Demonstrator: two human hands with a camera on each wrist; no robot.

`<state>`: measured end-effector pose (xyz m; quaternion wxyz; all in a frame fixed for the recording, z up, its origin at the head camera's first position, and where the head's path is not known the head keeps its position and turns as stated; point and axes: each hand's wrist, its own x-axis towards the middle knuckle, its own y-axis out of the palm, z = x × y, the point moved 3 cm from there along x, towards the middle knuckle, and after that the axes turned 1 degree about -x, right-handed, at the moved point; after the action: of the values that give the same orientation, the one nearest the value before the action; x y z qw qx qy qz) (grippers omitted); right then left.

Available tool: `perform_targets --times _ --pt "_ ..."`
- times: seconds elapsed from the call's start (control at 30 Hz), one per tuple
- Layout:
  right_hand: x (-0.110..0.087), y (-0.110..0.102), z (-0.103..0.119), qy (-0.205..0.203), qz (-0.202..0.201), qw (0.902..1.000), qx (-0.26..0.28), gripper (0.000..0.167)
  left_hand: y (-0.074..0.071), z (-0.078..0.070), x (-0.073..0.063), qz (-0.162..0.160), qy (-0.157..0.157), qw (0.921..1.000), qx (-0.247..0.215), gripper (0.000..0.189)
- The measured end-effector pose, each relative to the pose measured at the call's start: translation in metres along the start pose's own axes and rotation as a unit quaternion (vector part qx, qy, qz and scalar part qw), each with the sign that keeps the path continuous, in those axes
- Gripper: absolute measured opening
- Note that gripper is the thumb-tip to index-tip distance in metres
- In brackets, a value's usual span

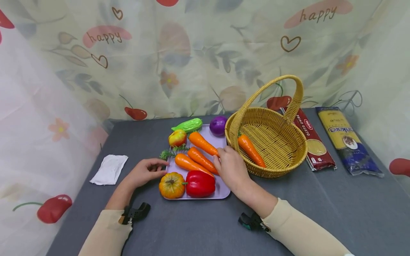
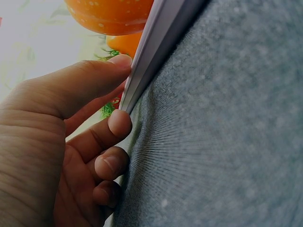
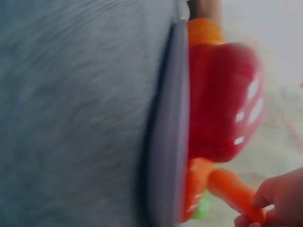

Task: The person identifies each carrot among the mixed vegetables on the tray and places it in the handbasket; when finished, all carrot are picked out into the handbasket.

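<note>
A lilac tray (image 1: 221,195) carries several vegetables. At its left edge my left hand (image 1: 144,173) has the thumb and index finger on the rim (image 2: 147,52), pinching it in the left wrist view. My right hand (image 1: 233,170) pinches the narrow end of the uppermost carrot (image 1: 202,143); in the right wrist view this carrot (image 3: 231,188) slants up from the fingertips. Two more carrots (image 1: 189,164) lie below it. A red bell pepper (image 1: 200,184) and a small pumpkin (image 1: 172,185) sit at the tray's near side.
Right of the tray stands a wicker basket (image 1: 275,170) with a tall handle and one carrot (image 1: 251,151) inside. An apple (image 1: 177,138), a green vegetable (image 1: 188,125) and a purple onion (image 1: 218,126) are at the back. Pasta packs (image 1: 347,140) lie right, a white tissue pack (image 1: 109,170) left.
</note>
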<state>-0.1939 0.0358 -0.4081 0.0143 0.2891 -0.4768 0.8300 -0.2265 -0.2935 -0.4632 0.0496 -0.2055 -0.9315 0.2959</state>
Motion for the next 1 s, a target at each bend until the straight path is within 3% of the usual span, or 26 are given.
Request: perform_targets --times 0.23,0.57,0.73,1.0 --pt "0.0 -0.035 0.017 0.0 -0.019 0.9995 0.026 0.013 0.001 0.0 -0.001 0.001 0.003 1.0 0.004 0.028" --pt "-0.001 -0.096 0.028 0.004 -0.071 0.9911 0.112 0.022 0.001 0.0 -0.002 0.0 0.012 0.9999 0.0 0.028" --pt "-0.005 -0.129 0.028 0.018 -0.083 0.9854 0.148 0.022 0.001 -0.001 -0.002 -0.005 0.01 0.9999 0.004 0.028" --pt "-0.013 -0.182 0.014 0.046 -0.137 0.9775 0.154 0.023 0.002 -0.001 0.0 -0.007 0.0 0.9999 0.009 0.027"
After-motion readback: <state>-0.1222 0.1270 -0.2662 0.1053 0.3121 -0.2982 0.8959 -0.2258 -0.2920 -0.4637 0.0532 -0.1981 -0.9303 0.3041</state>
